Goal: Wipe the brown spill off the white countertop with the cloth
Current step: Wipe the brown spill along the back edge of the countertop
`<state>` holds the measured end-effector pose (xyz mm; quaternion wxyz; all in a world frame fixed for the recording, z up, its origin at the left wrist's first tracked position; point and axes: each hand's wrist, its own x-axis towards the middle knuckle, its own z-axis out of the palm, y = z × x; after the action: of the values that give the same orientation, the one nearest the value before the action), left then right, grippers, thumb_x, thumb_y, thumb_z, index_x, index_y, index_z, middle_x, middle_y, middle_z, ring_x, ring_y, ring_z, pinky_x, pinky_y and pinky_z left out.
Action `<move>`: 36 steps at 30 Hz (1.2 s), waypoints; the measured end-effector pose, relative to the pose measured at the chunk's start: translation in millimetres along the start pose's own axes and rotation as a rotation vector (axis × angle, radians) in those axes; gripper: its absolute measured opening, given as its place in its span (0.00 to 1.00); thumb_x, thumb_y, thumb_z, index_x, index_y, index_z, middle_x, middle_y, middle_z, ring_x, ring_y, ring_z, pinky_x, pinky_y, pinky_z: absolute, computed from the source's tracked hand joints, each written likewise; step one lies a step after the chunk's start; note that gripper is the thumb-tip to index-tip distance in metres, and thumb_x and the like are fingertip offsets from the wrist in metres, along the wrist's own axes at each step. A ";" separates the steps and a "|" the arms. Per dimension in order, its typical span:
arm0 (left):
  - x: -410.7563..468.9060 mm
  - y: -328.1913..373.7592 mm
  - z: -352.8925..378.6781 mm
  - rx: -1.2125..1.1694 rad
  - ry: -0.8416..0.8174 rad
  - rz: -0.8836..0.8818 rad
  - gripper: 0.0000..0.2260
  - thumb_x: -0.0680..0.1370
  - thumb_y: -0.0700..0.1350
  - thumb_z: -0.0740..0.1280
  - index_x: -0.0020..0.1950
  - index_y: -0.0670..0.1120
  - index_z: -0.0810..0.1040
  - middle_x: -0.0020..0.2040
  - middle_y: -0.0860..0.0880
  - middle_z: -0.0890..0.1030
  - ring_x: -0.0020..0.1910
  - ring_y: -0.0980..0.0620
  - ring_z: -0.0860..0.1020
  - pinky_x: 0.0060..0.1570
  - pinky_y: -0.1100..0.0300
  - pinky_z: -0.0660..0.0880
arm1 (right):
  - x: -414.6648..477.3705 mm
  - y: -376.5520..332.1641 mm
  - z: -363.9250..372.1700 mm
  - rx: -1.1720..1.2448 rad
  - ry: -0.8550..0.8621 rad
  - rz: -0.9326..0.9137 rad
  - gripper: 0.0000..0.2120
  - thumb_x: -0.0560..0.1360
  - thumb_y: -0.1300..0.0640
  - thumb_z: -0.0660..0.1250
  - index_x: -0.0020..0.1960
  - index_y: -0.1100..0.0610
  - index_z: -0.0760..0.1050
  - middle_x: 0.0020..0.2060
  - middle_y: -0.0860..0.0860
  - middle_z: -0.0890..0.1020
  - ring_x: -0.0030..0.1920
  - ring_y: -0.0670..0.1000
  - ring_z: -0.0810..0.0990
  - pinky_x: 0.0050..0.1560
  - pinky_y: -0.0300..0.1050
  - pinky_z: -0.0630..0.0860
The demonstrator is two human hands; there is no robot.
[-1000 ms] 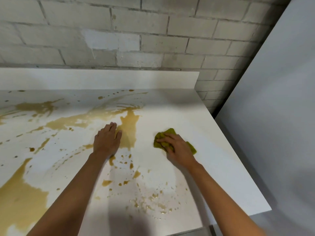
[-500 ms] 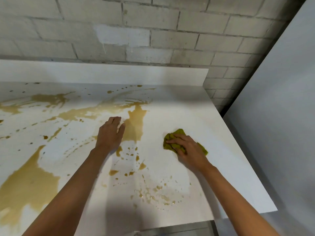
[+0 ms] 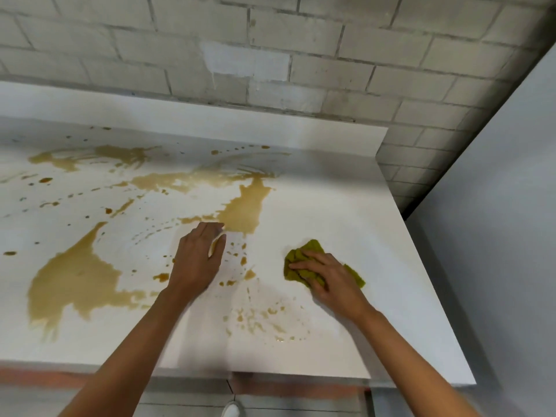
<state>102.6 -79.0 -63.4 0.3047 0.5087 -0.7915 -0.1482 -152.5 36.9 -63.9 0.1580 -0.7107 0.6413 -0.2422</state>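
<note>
On a smooth white countertop (image 3: 346,206) below a grey block wall (image 3: 270,40), a person's right hand (image 3: 331,281) presses flat, fingers outstretched, on a crumpled olive-green cloth (image 3: 304,254) right of the branching brown spill (image 3: 243,206); the left hand (image 3: 195,260) rests relaxed, fingertips blurred, apparently touching its edge.

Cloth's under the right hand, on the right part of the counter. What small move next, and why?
Probably slide the right hand with the cloth leftward into the brown streak just beyond the fingertips of the left hand. The countertop around the cloth looks clean, while that streak and the drops between the hands are the nearest spill.
</note>
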 end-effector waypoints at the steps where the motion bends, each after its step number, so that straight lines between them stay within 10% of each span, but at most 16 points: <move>1: -6.8 0.4 -2.2 0.005 0.017 -0.001 0.11 0.80 0.44 0.60 0.60 0.44 0.76 0.56 0.46 0.79 0.50 0.45 0.79 0.52 0.51 0.74 | 7.3 2.8 -3.5 -0.003 0.043 0.043 0.14 0.76 0.61 0.64 0.60 0.49 0.77 0.66 0.49 0.73 0.65 0.47 0.69 0.65 0.36 0.61; 17: -90.7 7.8 -9.2 0.119 0.086 -0.102 0.14 0.79 0.43 0.61 0.65 0.44 0.74 0.66 0.46 0.75 0.69 0.47 0.69 0.64 0.49 0.65 | -15.2 -12.6 7.3 -0.026 0.010 0.015 0.14 0.78 0.59 0.62 0.61 0.49 0.76 0.68 0.50 0.71 0.68 0.51 0.68 0.60 0.32 0.57; 29: -95.9 6.6 -4.8 0.139 0.090 -0.114 0.16 0.80 0.48 0.59 0.66 0.44 0.72 0.68 0.45 0.72 0.72 0.46 0.64 0.68 0.47 0.59 | -52.9 -57.3 38.0 0.025 -0.139 -0.174 0.15 0.77 0.56 0.62 0.62 0.47 0.74 0.70 0.49 0.70 0.70 0.50 0.66 0.67 0.49 0.65; 36: -97.1 9.7 -5.6 0.172 0.059 -0.103 0.17 0.81 0.50 0.57 0.67 0.44 0.71 0.70 0.46 0.70 0.73 0.46 0.61 0.68 0.48 0.59 | -40.2 -29.7 -11.3 0.002 -0.086 0.008 0.15 0.77 0.60 0.61 0.62 0.49 0.75 0.67 0.51 0.72 0.67 0.53 0.69 0.67 0.47 0.63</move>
<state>128.0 12.7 -86.1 0.2752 0.5770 -0.7648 -0.0800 -136.3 81.4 -44.2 0.1875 -0.7176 0.6365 -0.2115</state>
